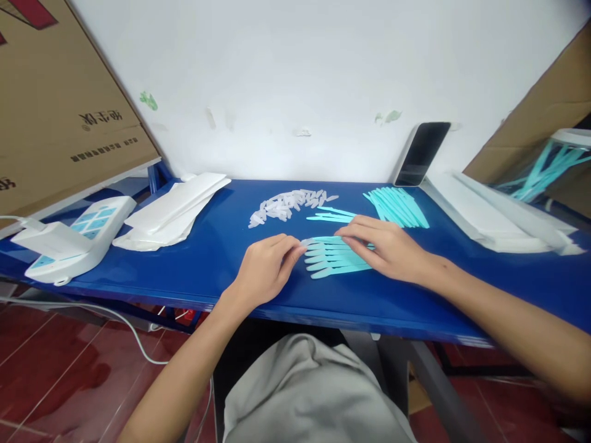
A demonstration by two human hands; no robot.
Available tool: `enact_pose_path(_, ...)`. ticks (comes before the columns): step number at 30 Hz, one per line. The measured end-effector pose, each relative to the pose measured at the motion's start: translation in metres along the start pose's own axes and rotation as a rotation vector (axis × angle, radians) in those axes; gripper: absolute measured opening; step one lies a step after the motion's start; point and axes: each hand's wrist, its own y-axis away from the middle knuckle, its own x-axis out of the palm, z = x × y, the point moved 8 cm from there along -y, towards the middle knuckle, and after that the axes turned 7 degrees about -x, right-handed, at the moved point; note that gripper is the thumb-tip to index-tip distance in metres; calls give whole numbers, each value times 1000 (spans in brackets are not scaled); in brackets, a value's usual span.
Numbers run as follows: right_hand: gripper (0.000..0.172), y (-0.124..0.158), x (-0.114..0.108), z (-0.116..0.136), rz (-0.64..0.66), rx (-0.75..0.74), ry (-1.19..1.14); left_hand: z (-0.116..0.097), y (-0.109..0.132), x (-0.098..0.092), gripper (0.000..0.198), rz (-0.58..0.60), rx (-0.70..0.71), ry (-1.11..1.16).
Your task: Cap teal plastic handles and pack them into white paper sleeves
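A row of teal sticks with pale tips [337,258] lies side by side on the blue table [221,246]. At the row's upper left end, my left hand [270,264] pinches a small translucent tip [306,242]. My right hand [381,246] is closed on the same topmost teal stick [325,239], farther along to the right. Behind the hands is a heap of small whitish translucent tips [286,204]. A few loose teal sticks [330,215] lie just beyond my right hand, and a thick pile of teal sticks [397,207] sits behind it.
White paper sheets or bags [170,212] and a white power strip [83,237] occupy the left. A phone [422,154] leans against the white wall. On the right lie more white bags [489,215], near a clear container of teal sticks [549,163]. Cardboard stands at both sides.
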Motion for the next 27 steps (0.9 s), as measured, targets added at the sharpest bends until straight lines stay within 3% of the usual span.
enact_pose_path(7, 23, -3, 9, 21, 11, -147, -61, -21, 2, 5, 27, 19, 200, -78)
enact_pose_path(9, 23, -6, 11, 25, -12, -157, -63, -23, 1, 6, 29, 23, 198, -85)
enact_pose_path(14, 30, -6, 14, 8, -14, -66, -16, -6, -3, 11, 38, 55, -22, -166)
enact_pose_path(17, 40, 1, 15, -13, 23, 55, 57, 17, -1, 20, 58, 163, -242, -294)
enact_pose_path(20, 44, 7, 23, -25, 127, 128, 64, 38, 3, 21, 61, 244, -408, -392)
enact_pose_path(23, 44, 9, 34, -25, 228, 120, 9, 53, 4, 13, 59, 252, -506, -483)
enact_pose_path(27, 43, 7, 35, -20, 244, 103, -27, 64, 6, 8, 59, 280, -563, -538)
